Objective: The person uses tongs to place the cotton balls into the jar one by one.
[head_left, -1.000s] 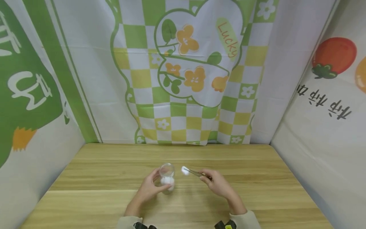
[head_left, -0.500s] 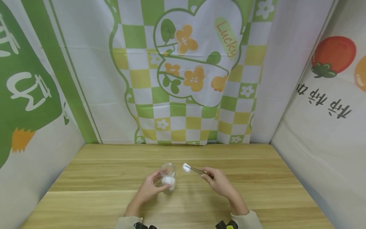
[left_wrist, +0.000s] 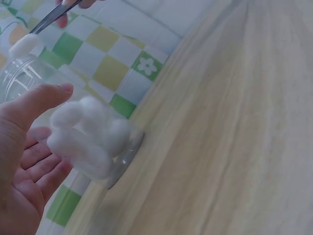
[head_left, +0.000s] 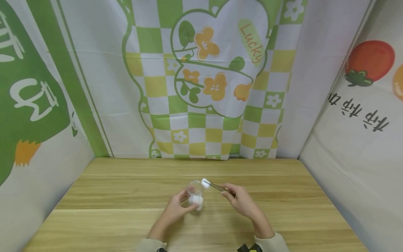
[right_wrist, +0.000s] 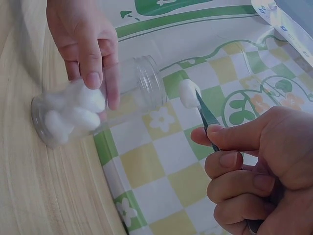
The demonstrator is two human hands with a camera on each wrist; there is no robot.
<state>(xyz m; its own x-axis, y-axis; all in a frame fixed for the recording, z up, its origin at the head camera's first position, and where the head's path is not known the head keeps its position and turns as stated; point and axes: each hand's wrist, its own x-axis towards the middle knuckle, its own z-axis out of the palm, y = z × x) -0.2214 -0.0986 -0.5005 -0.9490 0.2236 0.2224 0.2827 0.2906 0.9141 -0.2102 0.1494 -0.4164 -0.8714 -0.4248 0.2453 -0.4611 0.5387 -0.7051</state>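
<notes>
A clear, open-mouthed jar (head_left: 196,191) stands at the middle of the table, with several cotton balls (right_wrist: 73,110) in its lower half. My left hand (head_left: 176,208) grips it, thumb on one side and fingers behind the glass. Between thumb and fingers, my right hand (head_left: 241,202) pinches metal tweezers (head_left: 218,187). Their tips hold one white cotton ball (right_wrist: 188,93), just beyond the jar's rim in the right wrist view. The left wrist view has this ball right at the mouth, and the jar's base down at the table surface.
The wood-grain table (head_left: 126,185) runs back to a checked green and yellow cloth (head_left: 195,133). Printed cloth hangs at the left (head_left: 72,164) and a printed sheet (head_left: 346,154) at the right.
My left hand has brought the jar rightward, closer to the cotton ball in the tweezers. The right hand has shifted only slightly.
</notes>
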